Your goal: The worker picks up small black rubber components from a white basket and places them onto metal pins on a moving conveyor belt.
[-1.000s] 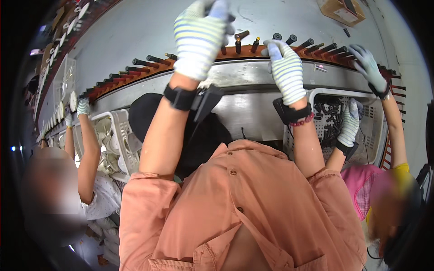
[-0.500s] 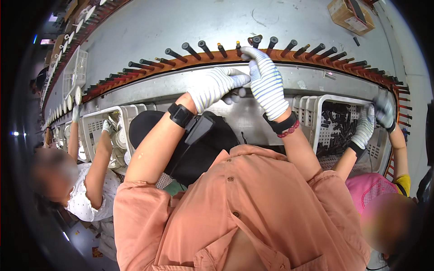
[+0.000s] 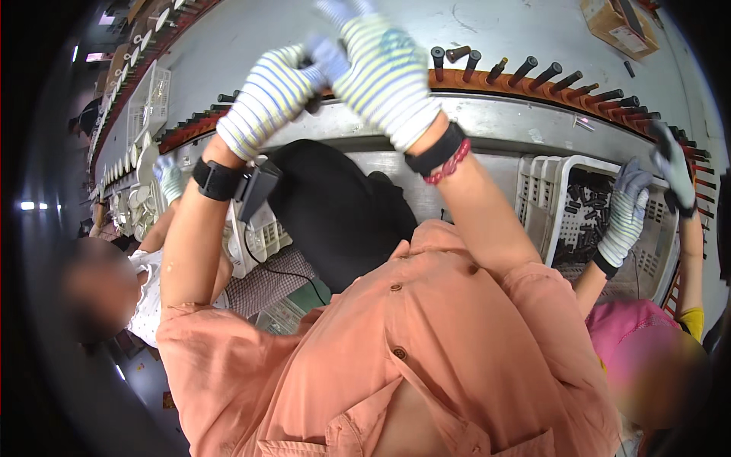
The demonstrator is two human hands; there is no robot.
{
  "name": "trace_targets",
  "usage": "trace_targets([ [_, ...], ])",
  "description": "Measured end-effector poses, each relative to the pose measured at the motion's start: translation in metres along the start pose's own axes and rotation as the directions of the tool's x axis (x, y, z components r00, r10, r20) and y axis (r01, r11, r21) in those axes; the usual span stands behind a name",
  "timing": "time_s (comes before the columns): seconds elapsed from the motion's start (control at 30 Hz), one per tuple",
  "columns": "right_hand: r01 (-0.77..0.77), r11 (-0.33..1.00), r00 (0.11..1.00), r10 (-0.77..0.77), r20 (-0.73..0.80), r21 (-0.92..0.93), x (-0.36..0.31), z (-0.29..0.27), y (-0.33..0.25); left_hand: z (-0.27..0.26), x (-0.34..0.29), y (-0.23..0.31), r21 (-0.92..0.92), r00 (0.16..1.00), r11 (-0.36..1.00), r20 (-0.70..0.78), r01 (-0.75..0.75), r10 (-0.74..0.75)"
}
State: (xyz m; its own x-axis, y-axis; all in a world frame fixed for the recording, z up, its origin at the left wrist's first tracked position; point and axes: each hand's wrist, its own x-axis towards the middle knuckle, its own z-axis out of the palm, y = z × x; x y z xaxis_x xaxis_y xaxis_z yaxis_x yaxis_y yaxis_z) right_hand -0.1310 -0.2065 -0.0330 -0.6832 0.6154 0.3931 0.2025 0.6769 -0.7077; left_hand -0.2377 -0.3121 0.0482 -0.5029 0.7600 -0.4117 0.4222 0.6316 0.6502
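My left hand [image 3: 270, 99], in a white glove with blue and yellow-green stripes, is closed on small black parts [image 3: 313, 103] whose shape is mostly hidden. My right hand [image 3: 388, 84], gloved alike, reaches over the curved orange rail [image 3: 449, 78]; its fingers are smeared by motion and its thumb side comes close to the left fingers. Upright black handle-like cylinders [image 3: 523, 71] stand in a row along the rail. Behind the row, a short brown-black cylinder [image 3: 458, 53] lies on its side, just right of my right hand.
A metal ledge [image 3: 502, 114] runs along the rail's near side. To the right, a co-worker's gloved hand [image 3: 626, 206] is over a white crate [image 3: 560, 171] of black parts. Another co-worker sits left near white disc-shaped parts. A cardboard box [image 3: 620, 27] stands far right.
Both my hands have moved left and up in the picture, the right one now farther over the rail. The view has shifted somewhat. The dark parts stay in my left hand.
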Motion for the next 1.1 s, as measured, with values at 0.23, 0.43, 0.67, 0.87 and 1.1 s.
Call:
trace_targets([
  [0.23, -0.367, 0.930, 0.921, 0.366, -0.137, 0.013, -0.050, -0.020, 0.089, 0.028, 0.029, -0.110, -0.595, 0.943, 0.783, -0.332, -0.180, -0.035],
  [0.43, -0.253, 0.933, 0.961, 0.273, -0.044, 0.256, -0.054, 0.047, 0.106, 0.059, 0.053, -0.157, -0.650, 0.947, 0.742, -0.315, -0.163, -0.069],
  [0.67, -0.383, 0.862, 0.901, 0.428, -0.072, 0.332, -0.044, 0.047, 0.095, 0.060, 0.066, -0.196, -0.636, 0.887, 0.742, -0.444, -0.211, -0.128],
  [0.87, -0.185, 0.982, 0.983, 0.184, -0.019, -0.048, -0.047, 0.089, 0.087, 0.056, 0.069, -0.244, -0.686, 0.816, 0.705, -0.504, -0.178, -0.285],
  [1.1, -0.359, 0.849, 0.889, 0.437, -0.135, 0.387, -0.101, 0.021, 0.097, 0.084, 0.010, -0.227, -0.698, 0.854, 0.710, -0.424, -0.094, -0.303],
])
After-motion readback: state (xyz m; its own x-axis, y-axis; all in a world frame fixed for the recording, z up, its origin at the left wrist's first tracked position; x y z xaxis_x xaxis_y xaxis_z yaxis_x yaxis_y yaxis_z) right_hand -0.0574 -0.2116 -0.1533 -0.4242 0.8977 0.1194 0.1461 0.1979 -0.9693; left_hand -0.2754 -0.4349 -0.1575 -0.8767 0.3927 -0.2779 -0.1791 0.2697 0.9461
